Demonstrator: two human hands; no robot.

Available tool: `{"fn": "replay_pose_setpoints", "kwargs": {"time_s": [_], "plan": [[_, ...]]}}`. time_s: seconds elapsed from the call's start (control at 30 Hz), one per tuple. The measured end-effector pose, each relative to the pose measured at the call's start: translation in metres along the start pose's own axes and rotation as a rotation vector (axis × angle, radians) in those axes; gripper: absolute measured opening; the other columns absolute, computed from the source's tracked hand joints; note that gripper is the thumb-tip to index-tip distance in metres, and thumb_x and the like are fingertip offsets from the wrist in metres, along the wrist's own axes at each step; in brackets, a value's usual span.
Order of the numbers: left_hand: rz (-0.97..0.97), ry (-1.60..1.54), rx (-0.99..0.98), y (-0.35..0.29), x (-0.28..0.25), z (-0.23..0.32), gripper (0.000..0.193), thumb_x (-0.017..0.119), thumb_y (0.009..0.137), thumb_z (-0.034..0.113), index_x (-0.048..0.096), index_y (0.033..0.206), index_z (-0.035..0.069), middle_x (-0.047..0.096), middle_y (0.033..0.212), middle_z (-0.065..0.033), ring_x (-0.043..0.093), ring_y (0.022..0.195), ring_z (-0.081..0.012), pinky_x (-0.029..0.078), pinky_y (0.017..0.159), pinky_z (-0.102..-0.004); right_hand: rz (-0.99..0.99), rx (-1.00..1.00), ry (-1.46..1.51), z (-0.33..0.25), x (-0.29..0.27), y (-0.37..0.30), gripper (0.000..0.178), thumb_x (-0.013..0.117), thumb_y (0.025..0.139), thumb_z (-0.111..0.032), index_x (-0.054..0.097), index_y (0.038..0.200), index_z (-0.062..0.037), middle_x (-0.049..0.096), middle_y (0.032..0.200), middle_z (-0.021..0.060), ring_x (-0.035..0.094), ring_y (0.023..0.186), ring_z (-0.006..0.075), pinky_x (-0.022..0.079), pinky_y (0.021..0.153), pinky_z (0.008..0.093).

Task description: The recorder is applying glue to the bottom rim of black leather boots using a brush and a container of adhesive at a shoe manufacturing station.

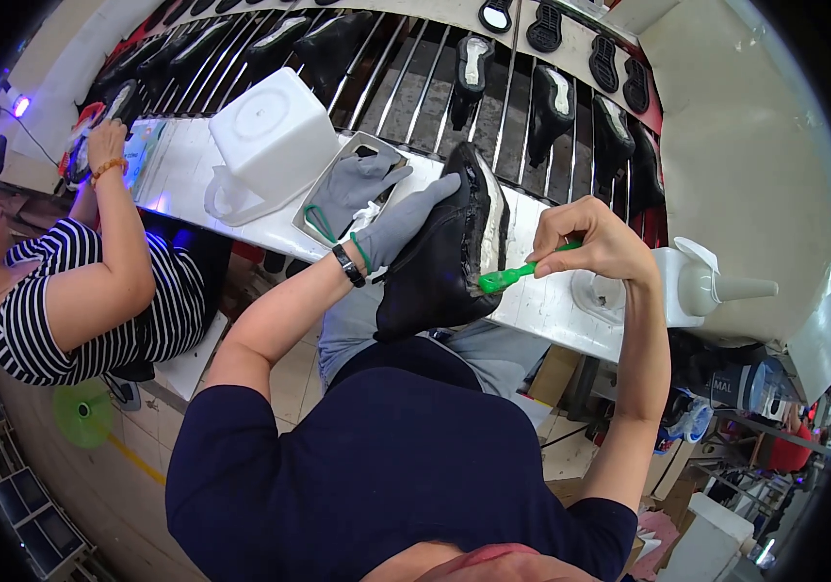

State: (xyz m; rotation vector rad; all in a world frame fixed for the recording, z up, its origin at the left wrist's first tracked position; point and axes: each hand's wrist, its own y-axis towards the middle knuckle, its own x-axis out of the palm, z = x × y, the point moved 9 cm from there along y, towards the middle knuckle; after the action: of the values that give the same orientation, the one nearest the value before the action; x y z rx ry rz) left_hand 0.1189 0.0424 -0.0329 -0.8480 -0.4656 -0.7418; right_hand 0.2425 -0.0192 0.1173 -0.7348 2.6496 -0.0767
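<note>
Left of the black boot (425,267), a white jug (275,126) and a box (305,221) with a loose grey glove (352,186) were seen on the table (551,325). The boot was gripped near its toe by the gloved left hand (406,228), the nearer hand, in direct contact; the thumb was hidden, so its placement could not be told. The boot was held tilted in front of the torso, pale sole turned right, its long axis running from the toe, away from the body, to the heel, nearer it. Just right of the heel end, a green brush (517,274) was pinched in the bare right hand's (600,242) fingertips, handle slanted up-right; its bristles seemed to be set against the sole edge, though contact was partly obscured. Farther right of the boot, a white spouted bottle (692,286) was seen.
</note>
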Motion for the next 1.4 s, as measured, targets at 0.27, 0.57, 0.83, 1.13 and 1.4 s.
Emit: {"fn": "replay_pose_setpoints", "kwargs": {"time_s": [0.27,0.57,0.83,1.13,1.4], "plan": [[-0.227,-0.032,-0.129,-0.003,0.022,-0.037,0.047,0.048,0.104,0.044,0.059,0.128,0.005,0.067,0.119,-0.0067,0.065,0.099,-0.0116,0.053,0.092,-0.0266,-0.045,-0.014,0.058,-0.008,0.001,0.009,0.014,0.084,0.077,-0.011,0.076,0.082,-0.0022,0.07,0.077,0.0023,0.06,0.072,0.0085,0.043,0.066,0.0244],[-0.483,0.674,0.442,-0.047,0.071,-0.032,0.045,0.059,0.099,0.008,0.047,0.143,0.006,0.058,0.136,-0.0074,0.059,0.12,-0.0122,0.048,0.103,-0.0291,-0.065,-0.049,0.082,-0.008,0.005,0.014,0.014,0.085,0.076,-0.01,0.075,0.081,-0.0016,0.07,0.078,0.0024,0.061,0.074,0.0085,0.044,0.066,0.0237],[-0.432,0.601,0.159,-0.076,0.079,-0.026,0.03,0.069,0.093,0.015,0.066,0.121,0.005,0.071,0.109,-0.0063,0.066,0.095,-0.0127,0.052,0.09,-0.029,-0.069,-0.093,0.103,-0.013,0.004,0.025,0.015,0.085,0.075,-0.008,0.074,0.081,-0.0009,0.071,0.08,0.0044,0.063,0.074,0.0096,0.045,0.066,0.0237],[-0.667,1.275,0.896,-0.119,0.101,-0.008,0.037,0.066,0.095,0.014,0.06,0.132,0.008,0.068,0.118,-0.0066,0.065,0.102,-0.0134,0.052,0.091,-0.0299,-0.115,-0.078,0.049,-0.015,0.007,0.032,0.017,0.086,0.074,-0.008,0.073,0.08,0.0002,0.071,0.079,0.0062,0.066,0.076,0.0126,0.048,0.067,0.0252],[-0.623,1.368,0.941,-0.115,0.098,-0.007,0.042,0.065,0.096,0.014,0.057,0.137,0.009,0.066,0.125,-0.0074,0.064,0.107,-0.0139,0.051,0.094,-0.0305,-0.025,-0.129,0.055,-0.022,0.005,0.014,0.015,0.085,0.075,-0.009,0.074,0.082,0.0004,0.072,0.081,0.0052,0.066,0.078,0.0129,0.049,0.072,0.0257]]}}
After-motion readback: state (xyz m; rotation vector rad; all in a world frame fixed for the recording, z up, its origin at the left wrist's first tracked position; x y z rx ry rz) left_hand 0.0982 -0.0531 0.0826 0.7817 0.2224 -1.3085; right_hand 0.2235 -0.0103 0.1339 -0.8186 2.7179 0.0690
